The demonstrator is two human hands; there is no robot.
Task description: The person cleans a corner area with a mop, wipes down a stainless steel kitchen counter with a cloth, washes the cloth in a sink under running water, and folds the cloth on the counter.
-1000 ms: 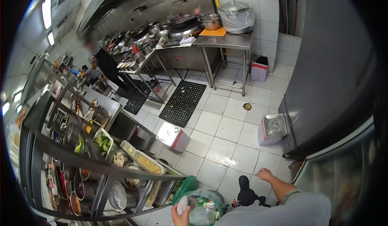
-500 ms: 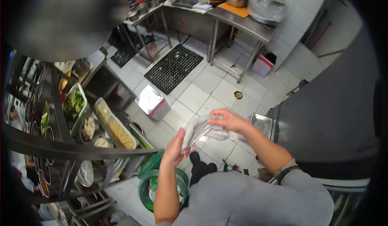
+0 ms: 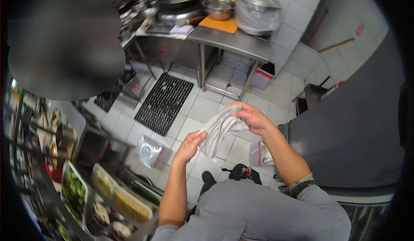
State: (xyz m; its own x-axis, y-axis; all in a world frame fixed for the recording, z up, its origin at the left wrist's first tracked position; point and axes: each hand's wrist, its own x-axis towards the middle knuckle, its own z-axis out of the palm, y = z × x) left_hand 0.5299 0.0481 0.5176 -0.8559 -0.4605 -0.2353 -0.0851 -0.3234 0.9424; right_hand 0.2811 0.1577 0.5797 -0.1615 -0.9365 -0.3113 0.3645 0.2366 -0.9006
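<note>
A pale grey-white cloth (image 3: 220, 129) is stretched between my two hands over the tiled floor, in the middle of the head view. My left hand (image 3: 189, 147) grips its lower left edge, thumb on top. At its upper right side, my right hand (image 3: 251, 118) pinches the fabric, with part of the fingers hidden behind it. Creases run through the cloth and one loose corner hangs down between the hands.
A steel table (image 3: 233, 42) ahead holds a bagged pot (image 3: 258, 14) and a metal bowl (image 3: 219, 9). A black rubber mat (image 3: 165, 103) and a lidded box (image 3: 152, 151) lie on the floor. Food trays (image 3: 125, 198) stand at left; a grey appliance (image 3: 345, 124) flanks the right.
The bunched cloth is now more spread out, with a corner hanging down. My view has swung, bringing the steel table closer and the green bin out of sight.
</note>
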